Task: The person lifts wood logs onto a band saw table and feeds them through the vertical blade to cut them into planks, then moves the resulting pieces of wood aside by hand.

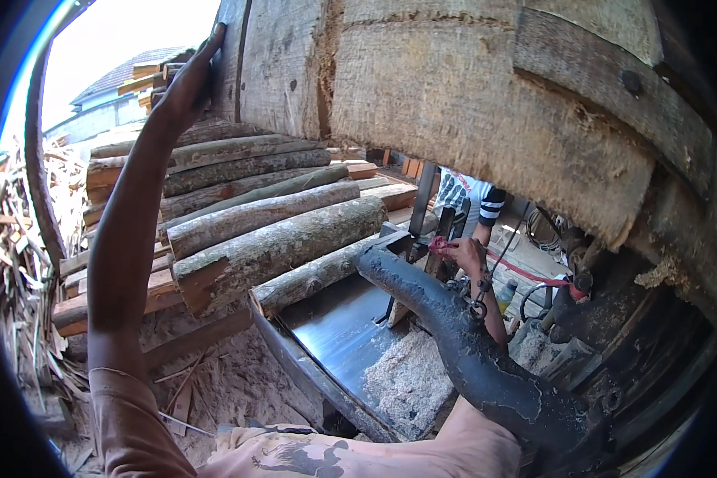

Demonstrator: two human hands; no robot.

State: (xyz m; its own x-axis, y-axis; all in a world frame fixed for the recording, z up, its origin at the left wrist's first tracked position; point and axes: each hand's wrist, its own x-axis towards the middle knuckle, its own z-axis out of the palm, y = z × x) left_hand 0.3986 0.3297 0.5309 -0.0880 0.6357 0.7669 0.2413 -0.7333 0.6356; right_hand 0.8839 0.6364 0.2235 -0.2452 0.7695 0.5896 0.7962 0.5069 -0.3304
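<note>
Fingers [217, 36] of my left hand [191, 84] stretch out against the wooden boards [279, 72], gripping nothing I can see; remotely, I watch my right hand [470, 256] pinch a crumpled red cloth [437, 245] near the upper end of the dark curved pipe [450, 315].

Metal bed [327, 307]: free passage above, left of the sawdust heap [410, 378].
Curved pipe [466, 342]: obstacle, near side of the right hand [468, 253].
Log stack [283, 243]: blocks far left.
Wooden panel [454, 95]: barrier overhead.
</note>
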